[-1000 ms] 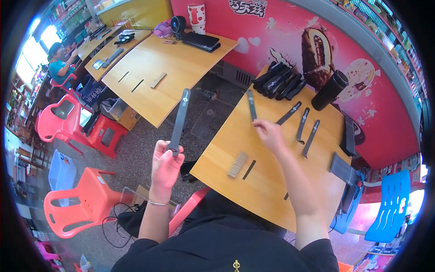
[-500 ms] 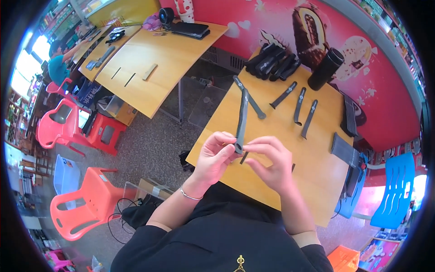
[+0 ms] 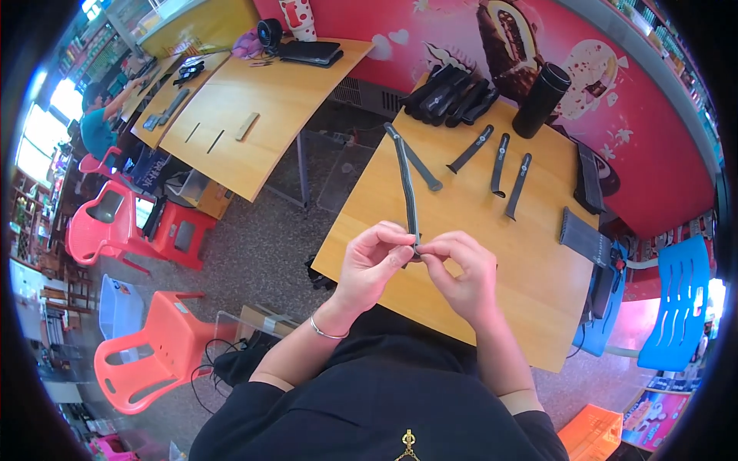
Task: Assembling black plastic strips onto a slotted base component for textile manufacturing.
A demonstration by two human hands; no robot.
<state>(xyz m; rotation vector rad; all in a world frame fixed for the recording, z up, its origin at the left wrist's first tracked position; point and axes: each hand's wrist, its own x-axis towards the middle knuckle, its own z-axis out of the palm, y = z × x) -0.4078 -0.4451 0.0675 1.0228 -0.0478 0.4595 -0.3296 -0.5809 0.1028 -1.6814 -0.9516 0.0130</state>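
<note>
Taking our clock from the spot where we work, a pink wall (image 3: 438, 23) runs from about eleven round to three. Below it we have a wooden table (image 3: 461, 211) in front of us and a second table (image 3: 284, 107) at ten o'clock. An orange chair (image 3: 171, 319) stands at eight, a pile of black packs (image 3: 450, 100) lies between twelve and one, and a black bottle (image 3: 541, 100) between one and two. Over the table's near part, our left hand (image 3: 367, 261) pinches the lower end of a grey strap (image 3: 408, 184), which rises toward twelve. Our right hand (image 3: 465, 269) grips that same end with thumb and fingertips, which hide it partly. Beyond, one loose strap (image 3: 423, 170) lies at twelve; three dark straps (image 3: 500, 161) lie between one and two.
</note>
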